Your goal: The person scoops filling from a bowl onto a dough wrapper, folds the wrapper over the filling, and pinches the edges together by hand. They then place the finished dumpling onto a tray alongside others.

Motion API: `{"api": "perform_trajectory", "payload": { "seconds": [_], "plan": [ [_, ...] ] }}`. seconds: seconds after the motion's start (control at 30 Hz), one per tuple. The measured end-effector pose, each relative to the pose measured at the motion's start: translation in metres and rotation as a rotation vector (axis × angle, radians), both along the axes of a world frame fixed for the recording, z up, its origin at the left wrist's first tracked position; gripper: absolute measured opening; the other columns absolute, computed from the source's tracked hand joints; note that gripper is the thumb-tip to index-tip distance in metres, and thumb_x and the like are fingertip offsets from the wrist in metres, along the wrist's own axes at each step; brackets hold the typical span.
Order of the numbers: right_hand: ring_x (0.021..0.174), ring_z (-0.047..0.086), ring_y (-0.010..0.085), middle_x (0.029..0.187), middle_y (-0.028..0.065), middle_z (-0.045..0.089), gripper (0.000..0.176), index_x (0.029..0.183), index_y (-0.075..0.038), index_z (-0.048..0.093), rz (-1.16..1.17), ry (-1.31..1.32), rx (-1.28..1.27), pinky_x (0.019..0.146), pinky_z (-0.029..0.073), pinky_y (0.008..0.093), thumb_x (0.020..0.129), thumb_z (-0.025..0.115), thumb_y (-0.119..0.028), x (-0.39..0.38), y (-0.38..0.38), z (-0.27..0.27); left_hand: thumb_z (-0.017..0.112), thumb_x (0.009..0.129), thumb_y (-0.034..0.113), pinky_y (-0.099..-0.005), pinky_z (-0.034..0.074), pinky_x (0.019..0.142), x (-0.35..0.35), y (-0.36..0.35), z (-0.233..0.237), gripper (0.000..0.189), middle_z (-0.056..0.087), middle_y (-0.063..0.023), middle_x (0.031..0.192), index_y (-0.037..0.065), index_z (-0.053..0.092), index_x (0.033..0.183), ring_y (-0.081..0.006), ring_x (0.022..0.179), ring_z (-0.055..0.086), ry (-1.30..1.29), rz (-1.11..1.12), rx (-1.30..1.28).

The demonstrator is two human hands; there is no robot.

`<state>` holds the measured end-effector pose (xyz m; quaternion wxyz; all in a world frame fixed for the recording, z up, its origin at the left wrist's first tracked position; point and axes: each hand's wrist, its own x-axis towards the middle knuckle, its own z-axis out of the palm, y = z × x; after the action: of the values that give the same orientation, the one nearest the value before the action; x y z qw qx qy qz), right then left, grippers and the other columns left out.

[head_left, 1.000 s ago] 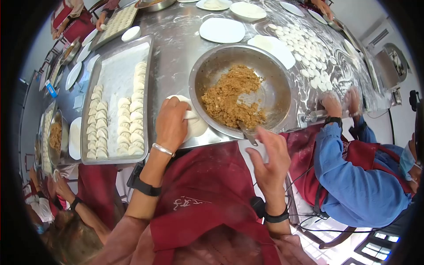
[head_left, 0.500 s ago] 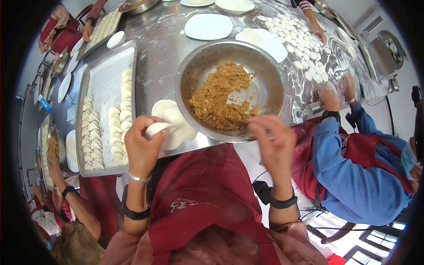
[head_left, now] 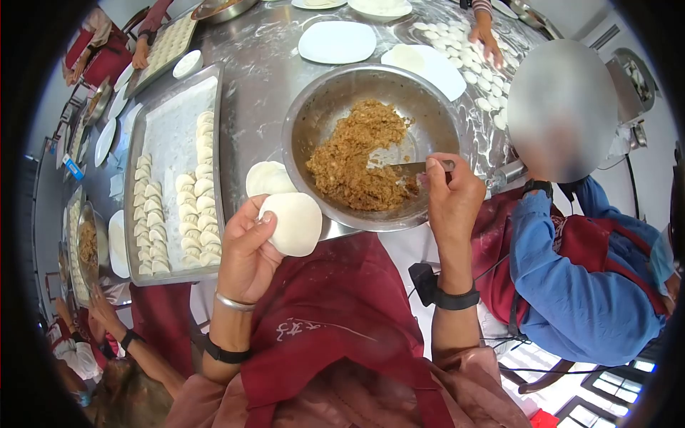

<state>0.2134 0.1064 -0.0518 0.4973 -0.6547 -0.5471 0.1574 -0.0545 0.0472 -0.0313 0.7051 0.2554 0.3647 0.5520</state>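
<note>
A round, flat dumpling wrapper (head_left: pixel 294 224) is pinched at its left edge by the thumb and fingers of my left hand (head_left: pixel 250 250), in front of the steel bowl's near left side. My right hand (head_left: pixel 454 196) grips the handle of a flat metal filling spatula (head_left: pixel 412 169) over the bowl's right side. Its blade tip reaches the brown minced filling (head_left: pixel 357 143) inside the large steel bowl (head_left: pixel 298 118). More wrappers (head_left: pixel 265 177) lie on the table between the bowl and the tray, partly hidden behind the held one.
On the left, a metal tray (head_left: pixel 168 125) holds rows of folded dumplings (head_left: pixel 207 207). White plates (head_left: pixel 337 41) stand behind the bowl. Dough pieces (head_left: pixel 457 46) cover the far right of the table, near another person's hand (head_left: pixel 486 39). A co-worker in blue sleeves (head_left: pixel 571 271) sits close on my right.
My left hand has turned the wrapper from edge-on to flat facing up. My right hand has lifted slightly up and right, with the spatula now showing. A co-worker's head has leaned in at right.
</note>
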Motion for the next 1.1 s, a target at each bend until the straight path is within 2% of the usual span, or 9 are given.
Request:
{"api": "perform_trajectory", "payload": {
  "seconds": [0.33, 0.4, 0.47, 0.57, 0.6, 0.77, 0.93, 1.03, 1.1],
  "plan": [
    [0.058, 0.066, 0.0148, 0.064, 0.0108, 0.066, 0.016, 0.089, 0.000, 0.066, 0.022, 0.228, -0.019, 0.055, 0.049, 0.0293, 0.091, 0.060, -0.014, -0.009, -0.011, 0.000, 0.049, 0.100, 0.014, -0.0456, 0.040, 0.108, 0.016, -0.010, -0.016, 0.039, 0.054, -0.0139, 0.135, 0.000, 0.043, 0.136, -0.0283, 0.125, 0.052, -0.292, -0.045, -0.129],
    [0.057, 0.064, 0.0212, 0.065, 0.0121, 0.065, 0.017, 0.089, -0.001, 0.064, -0.007, 0.211, -0.221, 0.054, 0.049, 0.0339, 0.092, 0.061, -0.017, -0.014, -0.016, 0.016, 0.050, 0.100, 0.017, -0.0445, 0.037, 0.111, 0.018, -0.010, -0.017, 0.040, 0.053, -0.0143, 0.137, 0.000, 0.045, 0.136, -0.0289, 0.127, 0.050, -0.337, -0.067, -0.146],
    [0.071, 0.062, 0.0361, 0.079, 0.0172, 0.064, 0.013, 0.089, -0.002, 0.062, 0.003, 0.087, -0.049, 0.063, 0.049, 0.0437, 0.091, 0.060, -0.015, -0.015, -0.015, -0.016, 0.051, 0.099, 0.012, -0.0417, 0.036, 0.112, 0.018, -0.012, -0.020, 0.042, 0.052, -0.0169, 0.138, -0.005, 0.043, 0.136, -0.0286, 0.128, 0.049, -0.326, -0.072, -0.149],
    [0.074, 0.060, 0.0388, 0.079, 0.0188, 0.062, 0.012, 0.089, -0.003, 0.060, 0.016, 0.136, -0.027, 0.066, 0.047, 0.0462, 0.090, 0.056, -0.014, -0.020, -0.020, -0.010, 0.048, 0.100, 0.008, -0.0364, 0.040, 0.109, 0.015, -0.015, -0.030, 0.037, 0.055, -0.0152, 0.133, -0.005, 0.046, 0.134, -0.0247, 0.123, 0.053, -0.244, -0.078, -0.120],
    [0.072, 0.066, 0.0318, 0.078, 0.0161, 0.067, 0.014, 0.095, -0.005, 0.064, 0.005, 0.146, -0.049, 0.066, 0.050, 0.0398, 0.090, 0.059, -0.017, -0.019, -0.019, -0.012, 0.046, 0.101, 0.009, -0.0373, 0.039, 0.110, 0.012, -0.012, -0.036, 0.036, 0.053, -0.0155, 0.135, -0.005, 0.045, 0.134, -0.0251, 0.124, 0.052, -0.294, -0.102, -0.094],
    [0.078, 0.065, 0.0348, 0.084, 0.0193, 0.066, 0.016, 0.096, -0.002, 0.064, 0.036, 0.211, -0.034, 0.068, 0.050, 0.0408, 0.089, 0.059, -0.016, -0.016, -0.020, -0.006, 0.046, 0.100, 0.009, -0.0427, 0.038, 0.111, 0.017, -0.003, -0.024, 0.040, 0.048, -0.0176, 0.141, -0.004, 0.042, 0.138, -0.0287, 0.128, 0.049, -0.531, -0.225, -0.155],
    [0.079, 0.061, 0.0396, 0.084, 0.0206, 0.062, 0.013, 0.093, -0.002, 0.061, 0.015, 0.264, -0.068, 0.070, 0.048, 0.0467, 0.089, 0.057, -0.014, -0.018, -0.019, -0.003, 0.046, 0.099, 0.006, -0.0419, 0.036, 0.114, 0.020, -0.001, -0.032, 0.045, 0.046, -0.0197, 0.141, -0.005, 0.034, 0.141, -0.0309, 0.132, 0.044, -0.440, -0.084, -0.146],
    [0.078, 0.062, 0.0357, 0.086, 0.0157, 0.064, 0.013, 0.097, -0.005, 0.062, 0.006, 0.076, 0.061, 0.072, 0.050, 0.0445, 0.088, 0.060, -0.015, -0.016, -0.017, -0.014, 0.049, 0.095, 0.007, -0.0428, 0.034, 0.114, 0.025, 0.001, -0.022, 0.052, 0.040, -0.0222, 0.145, -0.006, 0.032, 0.142, -0.0350, 0.134, 0.040, -0.444, -0.102, -0.131],
    [0.072, 0.066, 0.0281, 0.081, 0.0112, 0.065, 0.016, 0.097, -0.003, 0.063, 0.032, 0.086, -0.064, 0.066, 0.053, 0.0393, 0.087, 0.064, -0.015, -0.010, -0.015, -0.008, 0.051, 0.095, 0.011, -0.0475, 0.035, 0.112, 0.034, 0.006, -0.011, 0.051, 0.042, -0.0244, 0.142, -0.007, 0.035, 0.140, -0.0393, 0.133, 0.040, -0.420, -0.038, -0.137]
  ]
}}
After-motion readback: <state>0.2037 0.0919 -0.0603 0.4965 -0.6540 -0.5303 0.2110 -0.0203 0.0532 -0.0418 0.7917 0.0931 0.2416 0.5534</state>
